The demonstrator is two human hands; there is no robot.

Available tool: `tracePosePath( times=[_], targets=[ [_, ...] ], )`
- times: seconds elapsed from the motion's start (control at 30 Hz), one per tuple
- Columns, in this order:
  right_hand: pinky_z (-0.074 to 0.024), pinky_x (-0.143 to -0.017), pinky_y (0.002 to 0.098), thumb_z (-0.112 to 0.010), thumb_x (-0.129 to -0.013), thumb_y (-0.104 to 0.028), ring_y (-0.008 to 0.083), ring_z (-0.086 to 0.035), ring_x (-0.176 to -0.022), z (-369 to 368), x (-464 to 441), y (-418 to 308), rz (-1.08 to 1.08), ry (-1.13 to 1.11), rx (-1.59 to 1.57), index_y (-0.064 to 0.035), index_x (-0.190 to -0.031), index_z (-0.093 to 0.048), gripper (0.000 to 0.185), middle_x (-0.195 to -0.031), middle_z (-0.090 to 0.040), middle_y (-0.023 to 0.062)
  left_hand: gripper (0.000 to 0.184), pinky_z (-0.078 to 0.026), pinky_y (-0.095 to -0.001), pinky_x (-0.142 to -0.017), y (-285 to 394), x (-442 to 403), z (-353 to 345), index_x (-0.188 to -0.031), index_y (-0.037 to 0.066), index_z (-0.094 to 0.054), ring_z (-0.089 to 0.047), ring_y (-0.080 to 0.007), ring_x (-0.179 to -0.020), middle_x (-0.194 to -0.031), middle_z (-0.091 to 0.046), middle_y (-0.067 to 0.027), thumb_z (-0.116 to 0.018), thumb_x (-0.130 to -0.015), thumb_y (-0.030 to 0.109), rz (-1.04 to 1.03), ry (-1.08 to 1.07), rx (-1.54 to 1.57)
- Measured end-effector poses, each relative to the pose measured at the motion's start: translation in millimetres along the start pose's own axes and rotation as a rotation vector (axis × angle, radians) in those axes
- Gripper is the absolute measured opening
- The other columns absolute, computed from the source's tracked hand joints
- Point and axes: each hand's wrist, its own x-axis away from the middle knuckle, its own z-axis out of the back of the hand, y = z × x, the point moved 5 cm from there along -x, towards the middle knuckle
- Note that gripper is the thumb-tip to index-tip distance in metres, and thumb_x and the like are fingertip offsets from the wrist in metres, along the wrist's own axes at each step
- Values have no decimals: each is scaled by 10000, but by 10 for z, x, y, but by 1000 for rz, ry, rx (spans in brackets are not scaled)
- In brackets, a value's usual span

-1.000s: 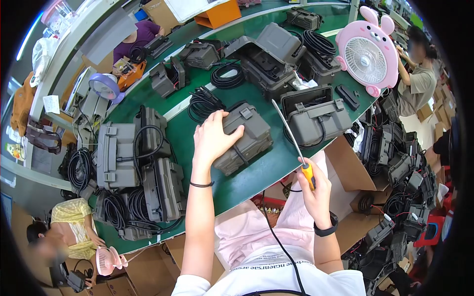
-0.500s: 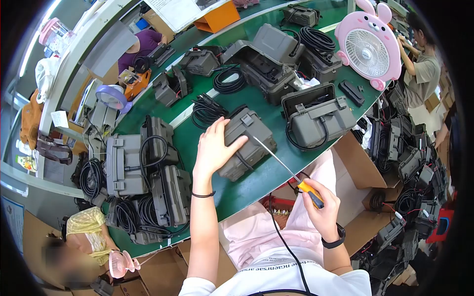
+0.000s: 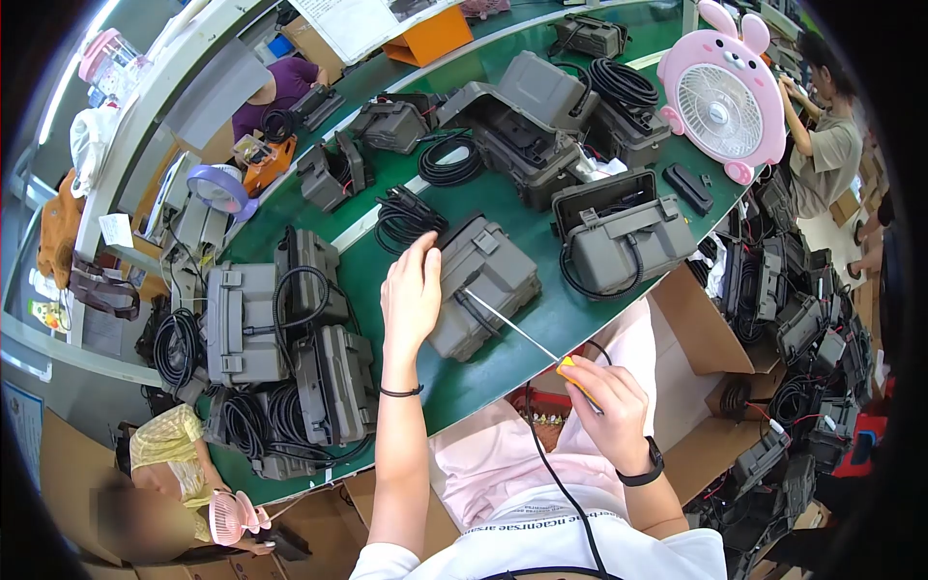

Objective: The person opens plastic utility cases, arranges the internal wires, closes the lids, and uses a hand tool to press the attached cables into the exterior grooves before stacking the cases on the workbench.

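A grey plastic case [image 3: 486,269] with latches and a short black cable on its near side sits on the bench in front of me. My left hand [image 3: 412,293] lies along the case's left side, fingers stretched out, the thumb side against it. In my right hand [image 3: 616,404] is a screwdriver [image 3: 514,327] with a yellow and black handle and a long thin shaft. Its tip is at the near face of the case, close to the cable; whether it touches is hard to tell. A coiled black cable [image 3: 406,220] lies just behind the left hand.
An open grey case [image 3: 628,237] stands to the right, with a pink rabbit fan [image 3: 720,101] behind it. More cases [image 3: 253,324] with coiled cables crowd the left of the green bench [image 3: 454,387]. Cardboard boxes [image 3: 701,319] stand below right. Other people work around the bench.
The screwdriver tip has moved left and down, from the top of the case toward the cable. My left thumb has drawn in off the top. My right hand has shifted slightly left.
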Motion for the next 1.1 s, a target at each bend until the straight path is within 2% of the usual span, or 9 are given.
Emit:
tracePosePath(
  times=[0.4,0.5,0.6,0.63,0.73,0.77,0.87,0.9,1.1],
  targets=[
    [-558,-666,315,-714,-831,-27,247,-717,-778,-163,68,-1,-208,-171,-217,-65,-1178,-683,351,-1032,-713,159,238,-519,-427,-877,18,36,9,-1109,57,-698,-678,-349,-952,-1065,-699,-157,-599,-928,178,-20,74,28],
    [-493,-530,248,-638,-925,-72,154,-658,-638,-255,113,92,-254,-198,-432,-54,-1299,-618,375,-994,-708,150,203,-532,-416,-849,24,38,11,-1055,66,-720,-687,-339,-925,-1039,-706,-148,-621,-915,174,-23,101,71],
    [-373,-454,171,-541,-1000,-140,42,-472,-506,-355,249,305,-1044,-396,-1364,-18,-1383,-533,402,-924,-680,110,197,-531,-406,-850,36,67,28,-1045,77,-725,-685,-327,-948,-1054,-705,-139,-628,-914,188,-15,115,70],
    [-259,-429,147,-494,-1030,-183,10,-303,-481,-379,253,333,-1064,-417,-1413,-15,-1437,-465,442,-892,-636,85,198,-531,-405,-847,54,74,34,-1046,79,-724,-685,-323,-951,-1056,-705,-136,-629,-914,192,-26,132,51],
    [-273,-428,161,-496,-1025,-123,3,-357,-512,-377,258,267,-968,-431,-1306,-49,-1441,-482,423,-957,-658,60,202,-528,-404,-845,58,86,36,-1051,89,-720,-681,-317,-963,-1063,-704,-125,-625,-921,211,24,134,18],
    [-381,-452,197,-549,-986,-83,46,-504,-526,-353,246,268,-932,-413,-1146,-45,-1398,-534,414,-943,-694,84,204,-526,-404,-846,49,78,38,-1054,92,-718,-679,-316,-967,-1066,-704,-122,-622,-924,218,50,129,10],
    [-517,-616,244,-585,-947,-63,139,-684,-705,-182,72,131,-356,-288,-515,-4,-1310,-602,369,-965,-722,130,207,-517,-415,-851,14,126,36,-1064,101,-708,-674,-318,-970,-1067,-702,-114,-605,-937,227,73,169,-36],
    [-556,-744,308,-653,-878,-31,246,-735,-859,-108,17,45,-387,-297,-430,-20,-1244,-652,366,-970,-731,155,208,-513,-417,-857,3,133,31,-1070,105,-706,-672,-317,-976,-1072,-700,-112,-600,-941,229,73,172,-50],
    [-537,-567,328,-711,-812,-45,235,-666,-642,-111,7,-207,-95,-193,-80,-128,-1230,-672,427,-931,-708,83,213,-492,-426,-881,7,156,4,-1089,122,-699,-664,-303,-1000,-1093,-695,-99,-583,-953,237,92,164,-50]
  ],
)
